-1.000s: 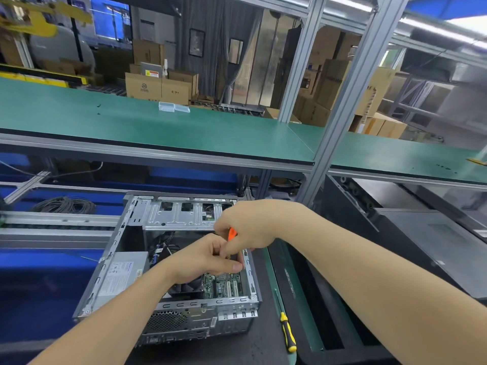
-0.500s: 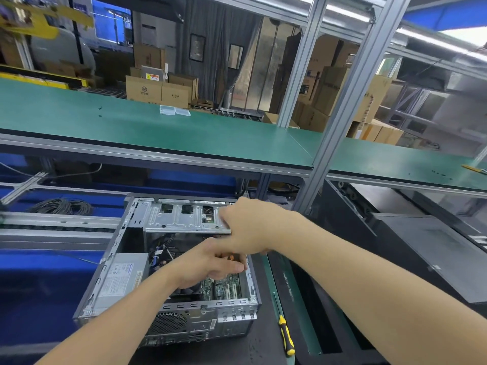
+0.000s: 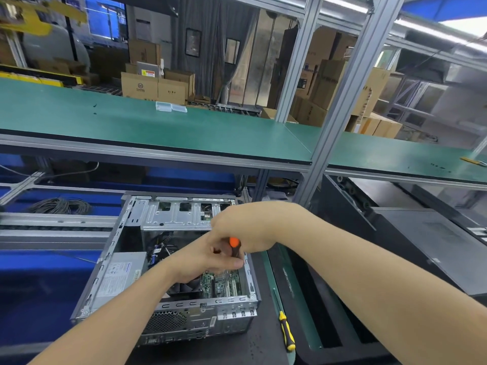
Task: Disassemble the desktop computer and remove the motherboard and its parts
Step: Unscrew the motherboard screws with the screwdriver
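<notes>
An open desktop computer case lies on its side on the dark bench, its inside facing up. The green motherboard shows at the case's right inner side, with a black fan left of it and a grey power supply at the left. My left hand and my right hand meet above the motherboard, both closed around a screwdriver with an orange-and-black handle. Its shaft points down at the board. The tip is hidden.
A yellow-and-black screwdriver lies on the bench right of the case. A black side panel rests further right. A green shelf spans above, held by aluminium posts. A coil of cable lies at the back left.
The orange handle top, hidden between my hands half a second ago, shows again. Both hands stay over the motherboard with only small shifts.
</notes>
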